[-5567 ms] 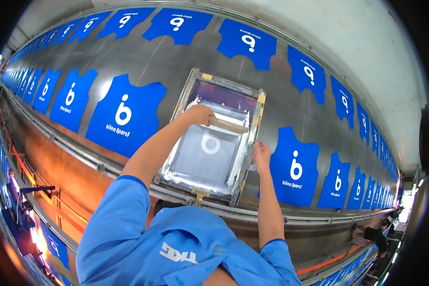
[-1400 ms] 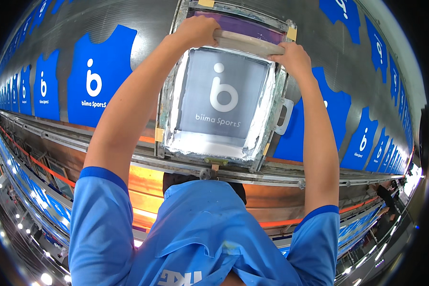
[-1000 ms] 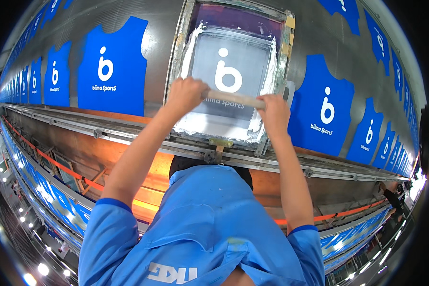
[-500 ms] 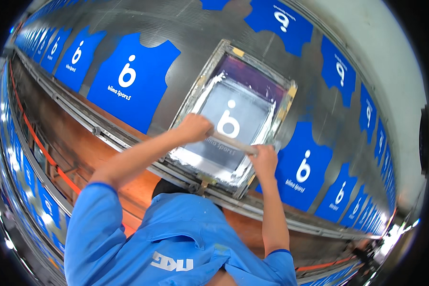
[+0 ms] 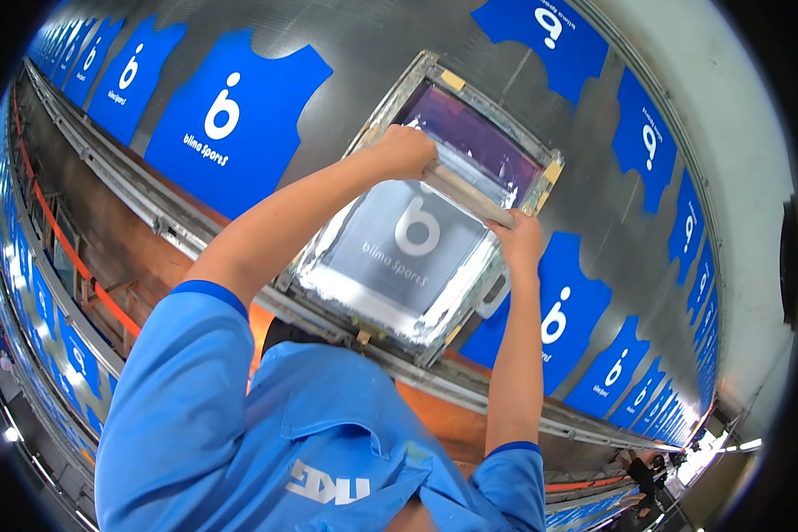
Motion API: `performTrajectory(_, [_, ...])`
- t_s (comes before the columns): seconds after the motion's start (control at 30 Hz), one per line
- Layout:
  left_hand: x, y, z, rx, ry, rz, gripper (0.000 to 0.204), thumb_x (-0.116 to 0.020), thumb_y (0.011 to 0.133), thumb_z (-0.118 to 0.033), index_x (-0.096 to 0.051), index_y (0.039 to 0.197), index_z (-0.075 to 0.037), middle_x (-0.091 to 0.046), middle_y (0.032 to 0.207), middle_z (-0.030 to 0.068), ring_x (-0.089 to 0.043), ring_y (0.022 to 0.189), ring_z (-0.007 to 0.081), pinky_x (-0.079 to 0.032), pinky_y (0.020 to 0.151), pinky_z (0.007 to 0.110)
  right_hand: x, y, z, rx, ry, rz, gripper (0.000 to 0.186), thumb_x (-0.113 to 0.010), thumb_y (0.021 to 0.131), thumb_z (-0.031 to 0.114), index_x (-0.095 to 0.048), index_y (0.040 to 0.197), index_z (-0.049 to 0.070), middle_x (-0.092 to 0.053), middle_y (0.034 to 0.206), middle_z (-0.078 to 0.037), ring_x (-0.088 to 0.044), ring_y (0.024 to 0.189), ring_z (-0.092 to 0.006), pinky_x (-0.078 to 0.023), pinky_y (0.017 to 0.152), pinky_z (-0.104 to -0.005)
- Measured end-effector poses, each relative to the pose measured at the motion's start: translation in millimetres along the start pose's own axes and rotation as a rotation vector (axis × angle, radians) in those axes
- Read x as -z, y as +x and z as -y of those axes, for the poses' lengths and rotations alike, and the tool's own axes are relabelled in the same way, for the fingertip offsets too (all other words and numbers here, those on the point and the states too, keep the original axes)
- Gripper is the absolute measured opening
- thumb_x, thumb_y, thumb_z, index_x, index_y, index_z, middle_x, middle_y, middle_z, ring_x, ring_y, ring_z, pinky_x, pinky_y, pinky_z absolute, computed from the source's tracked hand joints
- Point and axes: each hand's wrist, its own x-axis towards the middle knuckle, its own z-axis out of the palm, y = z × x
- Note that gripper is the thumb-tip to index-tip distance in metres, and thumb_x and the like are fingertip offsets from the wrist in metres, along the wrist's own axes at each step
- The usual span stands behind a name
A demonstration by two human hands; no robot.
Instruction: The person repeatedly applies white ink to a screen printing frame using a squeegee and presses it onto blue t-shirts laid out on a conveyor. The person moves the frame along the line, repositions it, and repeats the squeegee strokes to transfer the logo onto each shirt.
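A silk-screen frame (image 5: 371, 127) with a metal rim lies tilted across the dark table over the work area. Its grey mesh (image 5: 443, 263) carries a pale emblem and lettering, with streaks of white ink along the sides. A squeegee (image 5: 466, 192) with a long pale handle rests across the upper part of the mesh. My left hand (image 5: 406, 152) is closed around its left end, and my right hand (image 5: 518, 238) grips its right end. Whatever lies beneath the screen cannot be made out.
Blue shirt panels with white prints lie along the table, one left of the screen (image 5: 230, 115) and one to its right (image 5: 572, 306). More form a far row (image 5: 645, 133). A metal rail (image 5: 164, 222) edges the near side. A person (image 5: 640, 479) stands at the far lower right.
Both hands have moved the squeegee away from me, from the lower part of the mesh to the upper part. The emblem and lettering now show below it.
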Motion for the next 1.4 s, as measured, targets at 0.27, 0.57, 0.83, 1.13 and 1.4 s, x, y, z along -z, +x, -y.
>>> performTrajectory(0.27, [-65.3, -155.8, -31.8, 0.015, 0.031, -0.11, 0.013, -0.077, 0.073, -0.018, -0.078, 0.085, -0.022, -0.071, 0.077, 0.0017, -0.069, 0.075, 0.0248, -0.051, 0.067, 0.04, -36.3, -159.5, 33.9, 0.074, 0.097, -0.057, 0.023, -0.081, 0.074, 0.018, -0.075, 0.096, 0.013, -0.069, 0.093, -0.008, -0.061, 0.092, -0.0309, -0.05, 0.082, -0.0421])
performTrajectory(0.57, [-106.7, -246.6, -52.8, -0.023, 0.002, -0.198, 0.023, -0.078, 0.07, -0.016, -0.076, 0.093, -0.02, -0.072, 0.087, -0.0014, -0.067, 0.09, 0.0214, -0.05, 0.076, 0.039, -75.3, -250.9, 32.8, 0.218, 0.08, -0.169, 0.027, -0.079, 0.069, 0.009, -0.072, 0.095, 0.013, -0.069, 0.092, -0.005, -0.059, 0.094, -0.0289, -0.047, 0.083, -0.0418])
performTrajectory(0.83, [-85.1, -199.0, -67.6, -0.018, 0.096, -0.148, 0.052, -0.073, 0.076, -0.063, -0.073, 0.089, -0.013, -0.071, 0.081, 0.0075, -0.069, 0.081, 0.03, -0.053, 0.071, 0.042, -50.4, -211.9, 32.2, 0.263, 0.012, 0.037, 0.038, -0.081, 0.075, 0.037, -0.071, 0.096, 0.007, -0.068, 0.087, -0.015, -0.063, 0.088, -0.0352, -0.051, 0.076, -0.0467])
performTrajectory(1.13, [-89.9, -113.7, -29.7, 0.031, -0.247, 0.438, 0.074, -0.083, 0.059, -0.069, -0.077, 0.096, -0.006, -0.075, 0.095, 0.0141, -0.072, 0.092, 0.0314, -0.055, 0.077, 0.041, -41.0, -106.9, 14.2, 0.084, 0.208, 0.741, 0.066, -0.086, 0.066, 0.051, -0.074, 0.104, -0.002, -0.074, 0.095, -0.018, -0.07, 0.089, -0.0295, -0.052, 0.079, -0.0386])
performTrajectory(1.4, [9.8, -21.3, -25.7, -0.117, -0.087, -0.226, 0.042, -0.08, 0.074, -0.05, -0.074, 0.099, -0.016, -0.073, 0.088, 0.0085, -0.069, 0.085, 0.031, -0.053, 0.076, 0.043, -22.8, -90.8, -81.5, -0.18, 0.657, -0.454, 0.034, -0.07, 0.093, 0.024, -0.066, 0.121, 0.004, -0.072, 0.1, -0.011, -0.063, 0.084, -0.0147, -0.05, 0.074, -0.0277])
